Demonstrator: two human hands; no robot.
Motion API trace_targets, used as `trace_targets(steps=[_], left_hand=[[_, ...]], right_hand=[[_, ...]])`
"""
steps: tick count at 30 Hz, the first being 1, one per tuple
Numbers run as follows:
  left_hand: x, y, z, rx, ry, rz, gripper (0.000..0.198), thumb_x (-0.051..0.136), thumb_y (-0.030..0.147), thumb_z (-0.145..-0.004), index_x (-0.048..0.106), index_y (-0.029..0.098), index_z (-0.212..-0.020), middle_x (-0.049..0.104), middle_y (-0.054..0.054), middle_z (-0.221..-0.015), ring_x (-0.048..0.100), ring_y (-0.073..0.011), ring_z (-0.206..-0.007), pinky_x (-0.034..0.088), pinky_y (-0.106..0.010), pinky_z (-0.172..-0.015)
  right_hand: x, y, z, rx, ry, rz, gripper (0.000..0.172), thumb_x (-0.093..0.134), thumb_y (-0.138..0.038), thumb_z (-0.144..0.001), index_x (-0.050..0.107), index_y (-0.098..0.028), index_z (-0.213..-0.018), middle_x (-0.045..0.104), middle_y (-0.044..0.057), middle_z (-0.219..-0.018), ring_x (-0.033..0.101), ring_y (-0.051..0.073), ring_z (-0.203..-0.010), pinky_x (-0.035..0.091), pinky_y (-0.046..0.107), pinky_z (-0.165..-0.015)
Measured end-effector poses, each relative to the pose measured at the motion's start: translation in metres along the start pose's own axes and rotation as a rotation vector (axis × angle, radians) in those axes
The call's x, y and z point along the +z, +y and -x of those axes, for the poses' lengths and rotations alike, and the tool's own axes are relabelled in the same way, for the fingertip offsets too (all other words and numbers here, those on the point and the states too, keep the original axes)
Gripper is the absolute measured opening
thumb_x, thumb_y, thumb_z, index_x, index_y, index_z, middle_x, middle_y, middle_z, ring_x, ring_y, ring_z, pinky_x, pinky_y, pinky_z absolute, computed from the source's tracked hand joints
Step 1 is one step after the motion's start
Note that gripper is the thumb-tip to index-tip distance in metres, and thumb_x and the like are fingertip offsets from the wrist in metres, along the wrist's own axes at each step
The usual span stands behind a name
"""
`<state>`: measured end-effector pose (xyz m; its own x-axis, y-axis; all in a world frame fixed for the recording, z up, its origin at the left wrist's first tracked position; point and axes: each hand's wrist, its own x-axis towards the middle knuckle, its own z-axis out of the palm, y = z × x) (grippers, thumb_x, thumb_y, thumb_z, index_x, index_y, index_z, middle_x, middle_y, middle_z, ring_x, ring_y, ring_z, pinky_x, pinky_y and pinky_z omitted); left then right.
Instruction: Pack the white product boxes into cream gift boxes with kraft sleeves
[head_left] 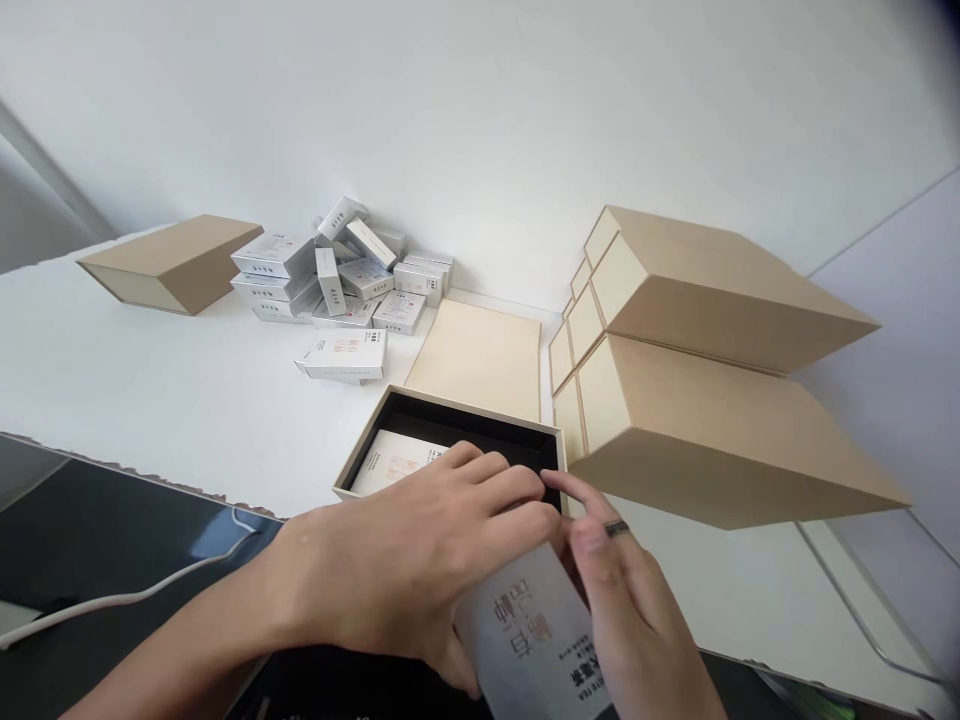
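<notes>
Between my two hands is a small white tea box with orange and black print, tilted and low in the view. My left hand reaches across it, fingers curled over its upper end and thumb at its lower left side. On its right side lies my right hand, thumb and fingers against the box, a ring on one finger. Just beyond them sits an open gift box with a black interior. One white tea box lies in its left part. Its cream lid is folded back on the table.
A pile of white tea boxes stands at the back, with another tea box in front. Large tan boxes are stacked on the right. One tan box lies far left on the white table.
</notes>
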<state>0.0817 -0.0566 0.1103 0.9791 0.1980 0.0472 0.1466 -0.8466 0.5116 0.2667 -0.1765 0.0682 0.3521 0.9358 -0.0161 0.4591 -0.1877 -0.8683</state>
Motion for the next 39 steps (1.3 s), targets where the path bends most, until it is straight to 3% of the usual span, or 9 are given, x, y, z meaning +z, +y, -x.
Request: trace_targets(steps=[5,9,13,17,22,25,29,33,39], left_hand=[[-0.016,-0.028,0.027,-0.302,0.169,-0.012,0.069,0.084,0.046,-0.068,0.045,0.022,-0.119,0.057,-0.005,-0.118,0.055,-0.0229,-0.103,0.049,-0.031,-0.08],[-0.024,-0.047,0.042,-0.549,0.006,-0.12,0.058,0.076,0.062,-0.073,0.053,0.023,-0.109,0.06,-0.005,-0.105,0.056,-0.0267,-0.097,0.047,-0.036,-0.08],[-0.017,-0.047,0.029,-0.479,-0.013,-0.226,0.072,0.074,0.075,-0.068,0.057,0.022,-0.114,0.062,-0.008,-0.118,0.055,-0.0315,-0.112,0.041,-0.044,-0.1],[-0.005,-0.043,0.008,-0.391,-0.03,-0.353,0.088,0.087,0.064,-0.058,0.056,0.022,-0.127,0.062,-0.012,-0.127,0.045,-0.0392,-0.131,0.029,-0.053,-0.113],[-0.004,-0.04,-0.002,-0.395,-0.202,-0.407,0.08,0.081,0.056,-0.072,0.052,0.028,-0.141,0.065,-0.014,-0.126,0.024,-0.0463,-0.149,0.016,-0.064,-0.117],[-0.007,-0.039,-0.003,-0.42,-0.25,-0.416,0.059,0.079,0.057,-0.073,0.066,0.024,-0.12,0.068,-0.015,-0.119,0.022,-0.0458,-0.15,0.026,-0.059,-0.114],[-0.01,-0.042,-0.006,-0.408,-0.245,-0.366,0.06,0.079,0.061,-0.068,0.069,0.024,-0.113,0.069,-0.014,-0.11,0.034,-0.0455,-0.142,0.04,-0.053,-0.104],[-0.012,-0.042,-0.013,-0.385,-0.245,-0.362,0.063,0.081,0.059,-0.063,0.071,0.021,-0.112,0.071,-0.014,-0.1,0.045,-0.0457,-0.128,0.043,-0.053,-0.096],[-0.009,-0.04,-0.016,-0.391,-0.268,-0.369,0.059,0.08,0.053,-0.065,0.07,0.02,-0.114,0.07,-0.016,-0.112,0.036,-0.0496,-0.139,0.042,-0.057,-0.101]], right_hand=[[-0.008,0.021,-0.003,-0.111,0.187,-0.161,0.052,0.032,-0.059,-0.101,0.068,-0.024,-0.115,0.072,0.008,-0.094,0.065,0.017,-0.073,0.055,0.026,-0.06],[-0.005,0.028,-0.003,-0.163,0.198,-0.124,0.05,0.03,-0.054,-0.104,0.07,-0.025,-0.105,0.071,0.007,-0.099,0.067,0.017,-0.084,0.057,0.026,-0.073],[0.007,0.026,-0.002,-0.223,0.227,-0.037,0.041,0.031,-0.046,-0.106,0.068,-0.029,-0.109,0.069,0.003,-0.11,0.066,0.015,-0.098,0.055,0.025,-0.084],[0.018,0.024,-0.001,-0.339,0.206,0.092,0.026,0.041,-0.04,-0.104,0.063,-0.031,-0.113,0.066,0.002,-0.122,0.063,0.017,-0.113,0.053,0.026,-0.089],[0.025,0.032,0.002,-0.437,0.19,0.243,0.02,0.049,-0.038,-0.101,0.062,-0.03,-0.113,0.065,0.004,-0.122,0.06,0.023,-0.116,0.051,0.038,-0.093],[0.025,0.038,0.002,-0.5,0.173,0.36,0.017,0.052,-0.035,-0.099,0.06,-0.029,-0.113,0.065,0.003,-0.124,0.059,0.022,-0.115,0.05,0.037,-0.093],[0.026,0.042,0.001,-0.55,0.159,0.483,0.018,0.053,-0.034,-0.099,0.06,-0.026,-0.114,0.063,0.005,-0.127,0.057,0.022,-0.117,0.048,0.038,-0.095],[0.032,0.039,-0.002,-0.627,0.195,0.57,0.018,0.055,-0.033,-0.099,0.061,-0.022,-0.111,0.066,0.007,-0.121,0.058,0.023,-0.114,0.045,0.038,-0.095],[0.04,0.037,-0.004,-0.689,0.26,0.617,0.017,0.055,-0.031,-0.099,0.063,-0.018,-0.106,0.068,0.009,-0.118,0.056,0.024,-0.112,0.039,0.038,-0.097]])
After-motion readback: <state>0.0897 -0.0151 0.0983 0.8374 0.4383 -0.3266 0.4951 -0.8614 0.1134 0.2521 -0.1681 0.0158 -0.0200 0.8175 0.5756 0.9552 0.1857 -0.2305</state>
